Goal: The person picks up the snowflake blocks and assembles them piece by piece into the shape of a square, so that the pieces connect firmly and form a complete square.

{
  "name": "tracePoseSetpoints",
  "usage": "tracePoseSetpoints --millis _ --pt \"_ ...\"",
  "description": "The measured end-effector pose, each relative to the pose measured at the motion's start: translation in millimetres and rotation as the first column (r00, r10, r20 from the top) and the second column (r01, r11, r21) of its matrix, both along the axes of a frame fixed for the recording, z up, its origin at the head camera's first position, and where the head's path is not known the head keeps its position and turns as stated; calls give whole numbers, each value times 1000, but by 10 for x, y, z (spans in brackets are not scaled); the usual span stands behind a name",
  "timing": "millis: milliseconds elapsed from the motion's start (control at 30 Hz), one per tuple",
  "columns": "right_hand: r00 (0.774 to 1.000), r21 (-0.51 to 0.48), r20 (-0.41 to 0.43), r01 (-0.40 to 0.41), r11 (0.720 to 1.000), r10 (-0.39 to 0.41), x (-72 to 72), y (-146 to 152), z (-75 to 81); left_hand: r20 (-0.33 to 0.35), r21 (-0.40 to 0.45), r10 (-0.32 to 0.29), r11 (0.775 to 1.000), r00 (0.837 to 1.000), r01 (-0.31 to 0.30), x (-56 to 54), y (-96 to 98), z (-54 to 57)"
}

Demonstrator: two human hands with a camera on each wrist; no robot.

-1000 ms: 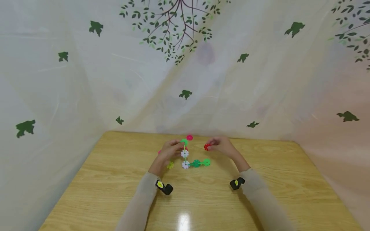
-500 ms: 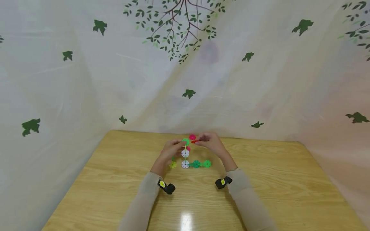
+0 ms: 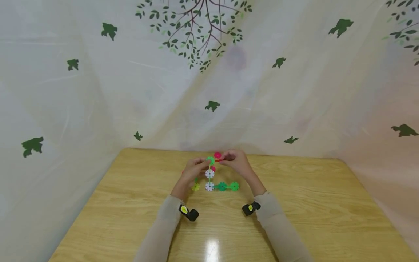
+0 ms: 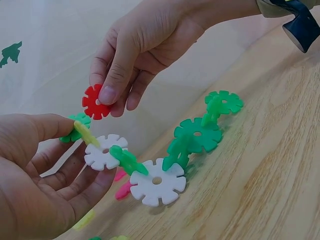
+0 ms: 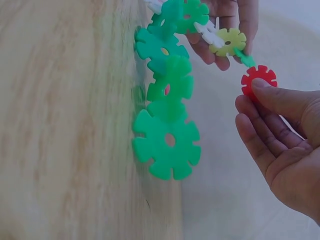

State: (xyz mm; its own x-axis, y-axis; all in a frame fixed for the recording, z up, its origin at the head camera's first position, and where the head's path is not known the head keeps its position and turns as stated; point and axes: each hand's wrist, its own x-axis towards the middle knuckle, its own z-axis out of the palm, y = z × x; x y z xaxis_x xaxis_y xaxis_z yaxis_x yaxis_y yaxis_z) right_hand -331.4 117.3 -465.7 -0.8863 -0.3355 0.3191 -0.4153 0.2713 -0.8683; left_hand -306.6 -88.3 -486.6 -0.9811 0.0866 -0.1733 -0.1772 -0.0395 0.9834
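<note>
My left hand (image 3: pixel 193 170) pinches the green end disc (image 3: pixel 210 160) of a chain of notched plastic snowflake discs. My right hand (image 3: pixel 238 162) holds a red snowflake disc (image 5: pixel 266 75) between thumb and fingers. In the right wrist view its edge meets the chain's green end disc; whether the notches are engaged I cannot tell. From the held end, the chain runs through a yellow disc (image 5: pixel 231 38), a white disc (image 4: pixel 95 159) and a small green one to a second white disc (image 4: pixel 159 194). There it bends right into several green discs (image 4: pixel 187 131), which rest near the tabletop.
On the wooden table (image 3: pixel 294 203), a loose pink disc (image 3: pixel 217 155) lies behind the hands. A yellow-green disc (image 3: pixel 195 187) lies beside the left wrist, and more pink shows behind the chain. A cloth backdrop (image 3: pixel 248 120) rises at the table's far edge.
My right hand has moved left with the red disc, from apart to up against the chain's green end. The disc has turned edge-on in the head view. My left hand has stayed almost still.
</note>
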Motion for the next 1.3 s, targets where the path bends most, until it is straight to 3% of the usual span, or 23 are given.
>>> tracePoseSetpoints --millis 233,333,500,567,1000,1300 --pt "1000 20 22 8 1000 -8 27 -7 11 -9 13 12 1000 1000 -12 1 13 -10" --pt "1000 36 23 3 999 -4 99 -32 106 -10 7 18 1000 1000 -18 13 17 -4" --pt "1000 44 10 28 999 -28 106 -34 80 -5 5 17 1000 1000 -17 24 15 -10" --pt "999 46 1 43 998 -43 48 -26 -6 -8 7 15 1000 1000 -15 23 15 -12" --pt "996 96 -37 78 992 -75 78 -61 17 -47 32 12 999 999 -10 57 53 -13" --pt "998 65 -35 57 996 -55 82 -51 12 -51 54 29 998 998 -26 56 74 -11"
